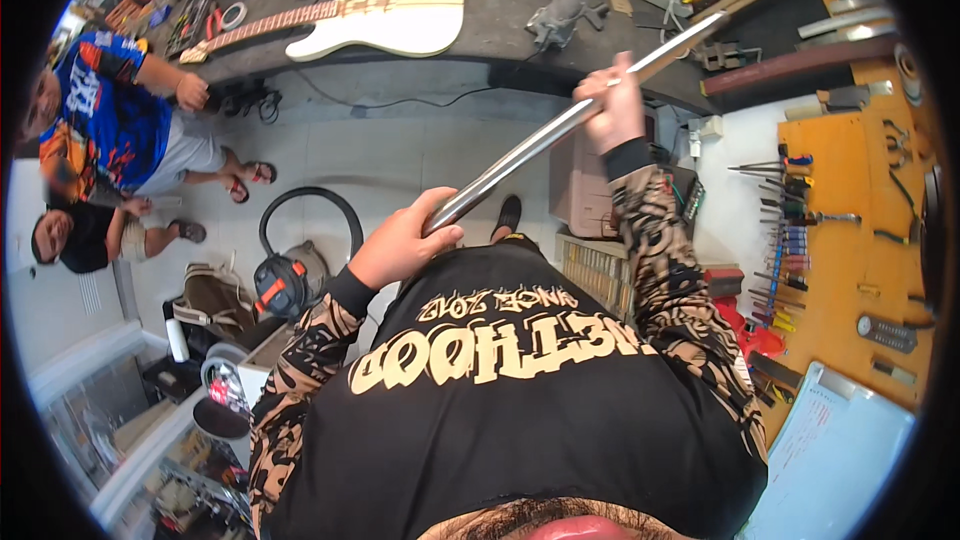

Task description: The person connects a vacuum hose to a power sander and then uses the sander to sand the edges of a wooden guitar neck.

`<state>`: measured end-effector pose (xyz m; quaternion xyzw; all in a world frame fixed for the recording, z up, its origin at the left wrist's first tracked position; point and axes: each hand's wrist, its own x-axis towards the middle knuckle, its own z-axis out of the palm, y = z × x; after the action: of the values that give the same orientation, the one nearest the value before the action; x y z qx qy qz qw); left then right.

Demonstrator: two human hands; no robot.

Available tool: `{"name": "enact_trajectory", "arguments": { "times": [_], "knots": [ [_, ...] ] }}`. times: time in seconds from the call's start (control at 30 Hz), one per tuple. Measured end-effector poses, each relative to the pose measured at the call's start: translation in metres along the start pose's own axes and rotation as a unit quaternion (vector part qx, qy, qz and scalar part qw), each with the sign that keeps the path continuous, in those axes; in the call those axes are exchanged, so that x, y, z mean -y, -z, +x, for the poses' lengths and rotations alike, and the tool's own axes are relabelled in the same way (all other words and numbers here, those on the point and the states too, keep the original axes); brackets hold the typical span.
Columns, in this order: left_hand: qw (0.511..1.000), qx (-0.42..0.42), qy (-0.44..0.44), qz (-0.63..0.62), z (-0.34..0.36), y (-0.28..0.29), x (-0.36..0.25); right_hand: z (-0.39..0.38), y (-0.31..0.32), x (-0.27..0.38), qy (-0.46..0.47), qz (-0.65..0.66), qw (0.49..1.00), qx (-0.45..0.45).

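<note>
A long, shiny metal bar runs diagonally from low centre up to the right, in front of my torso. My left hand is closed round its lower end, thumb along the near side. My right hand grips it farther up, and the bar's far end reaches over the dark workbench. Beyond it on the bench lie a white electric guitar body with attached neck and a grey, crumpled cloth-like object.
Two other people are at the left. A vacuum cleaner with a hose stands on the floor. A tool board fills the right side, near a white board. A grey-pink case sits below the bench.
</note>
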<state>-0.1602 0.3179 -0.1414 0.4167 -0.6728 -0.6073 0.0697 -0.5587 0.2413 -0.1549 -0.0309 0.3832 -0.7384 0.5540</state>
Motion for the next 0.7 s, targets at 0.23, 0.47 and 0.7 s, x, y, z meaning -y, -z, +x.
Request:
{"name": "enact_trajectory", "arguments": {
  "times": [0.23,0.47,0.7],
  "knots": [
    [0.971,-0.139,-0.139,0.135,0.109,-0.037,-0.025,-0.057,-0.025,-0.119,-0.071,-0.091,0.991,-0.071],
    [0.972,-0.107,-0.18,0.102,0.141,-0.049,-0.036,0.015,-0.039,-0.021,0.0,-0.093,0.995,-0.025],
    [0.936,0.176,-0.012,-0.305,0.132,0.01,-0.092,0.014,-0.095,0.018,0.026,-0.048,0.972,0.228]
  ]
}}
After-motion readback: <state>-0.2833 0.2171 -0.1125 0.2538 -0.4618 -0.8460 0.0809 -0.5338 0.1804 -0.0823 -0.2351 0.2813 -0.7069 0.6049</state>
